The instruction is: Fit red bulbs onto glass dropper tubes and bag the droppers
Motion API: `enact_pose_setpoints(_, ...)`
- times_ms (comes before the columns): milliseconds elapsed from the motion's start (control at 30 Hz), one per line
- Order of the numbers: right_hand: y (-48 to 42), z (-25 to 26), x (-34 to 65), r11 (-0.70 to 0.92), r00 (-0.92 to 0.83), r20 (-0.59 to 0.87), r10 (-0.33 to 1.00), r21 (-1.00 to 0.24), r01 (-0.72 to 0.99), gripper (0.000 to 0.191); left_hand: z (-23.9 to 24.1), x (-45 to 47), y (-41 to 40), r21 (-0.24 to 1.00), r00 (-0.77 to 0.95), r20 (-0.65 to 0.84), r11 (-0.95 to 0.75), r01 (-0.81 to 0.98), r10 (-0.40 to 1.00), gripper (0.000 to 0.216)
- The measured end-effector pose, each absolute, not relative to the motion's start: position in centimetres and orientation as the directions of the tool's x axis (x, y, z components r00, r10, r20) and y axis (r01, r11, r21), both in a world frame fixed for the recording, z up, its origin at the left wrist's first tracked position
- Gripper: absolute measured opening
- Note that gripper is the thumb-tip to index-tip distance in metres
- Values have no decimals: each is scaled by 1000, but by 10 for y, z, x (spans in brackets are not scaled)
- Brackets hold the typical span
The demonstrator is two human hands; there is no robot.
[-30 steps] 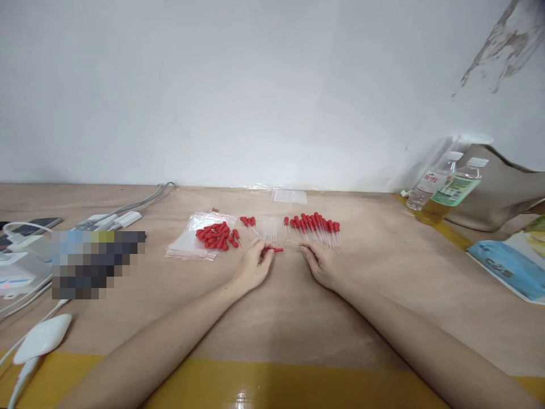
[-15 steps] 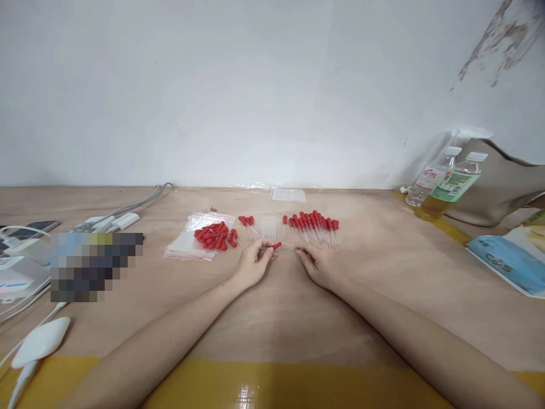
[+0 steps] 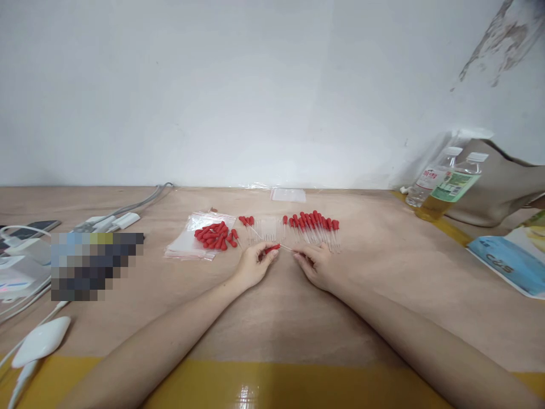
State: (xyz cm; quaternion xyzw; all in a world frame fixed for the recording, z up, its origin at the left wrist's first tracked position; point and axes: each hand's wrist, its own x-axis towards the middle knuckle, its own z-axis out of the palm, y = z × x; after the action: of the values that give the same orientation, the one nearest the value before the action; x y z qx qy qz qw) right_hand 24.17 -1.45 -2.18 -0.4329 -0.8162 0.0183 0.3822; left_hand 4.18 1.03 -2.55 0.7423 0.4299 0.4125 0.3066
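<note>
My left hand (image 3: pixel 255 264) is closed in a pinch on a red rubber dropper bulb (image 3: pixel 273 248), whose end points right. My right hand (image 3: pixel 315 264) pinches a thin clear dropper tube (image 3: pixel 286 247) between thumb and fingers. The tube's left end meets the bulb's end; how far it goes in, I cannot tell. Beyond my right hand, a row of droppers with red bulbs (image 3: pixel 315 217) lies side by side. A heap of loose red bulbs (image 3: pixel 212 236) sits left of my left hand, and bare clear tubes (image 3: pixel 268 228) lie just behind both hands.
Under the bulb heap are clear zip bags (image 3: pixel 183 241), and another small bag (image 3: pixel 288 195) lies by the wall. Cables and white chargers (image 3: pixel 21 272) crowd the left side. To the right stand two bottles (image 3: pixel 453 187), a grey-brown bag (image 3: pixel 498 184) and a blue packet (image 3: pixel 508 262).
My right hand has shifted slightly left, and the tube's end has closed the small gap to the red bulb. My left hand has tilted the bulb a little.
</note>
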Motion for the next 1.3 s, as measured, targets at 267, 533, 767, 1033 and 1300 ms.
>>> enact_pose_setpoints(267, -12, -18, 249, 683, -422, 610, 671, -287, 672, 21, -8, 37, 4, 663, 425, 486, -639, 390, 764, 19)
enact_pose_setpoints(533, -10, -13, 258, 736, -553, 624, 552, -54, 674, 20, -4, 35, -1, 596, 572, 474, -722, 350, 669, 17)
enact_pose_setpoints(767, -19, -9, 250, 715, -571, 659, 490, 73, 696, 20, -11, 36, -3, 451, 593, 518, -785, 424, 617, 18)
enact_pose_setpoints(1033, -16, -10, 244, 692, -582, 648, 491, 115, 713, 19, -1, 31, 6, 235, 628, 538, -815, 529, 563, 19)
enact_pose_setpoints(1300, -12, -15, 242, 738, -565, 643, 517, -2, 674, 19, 0, 35, 4, 203, 652, 494, -806, 557, 575, 20)
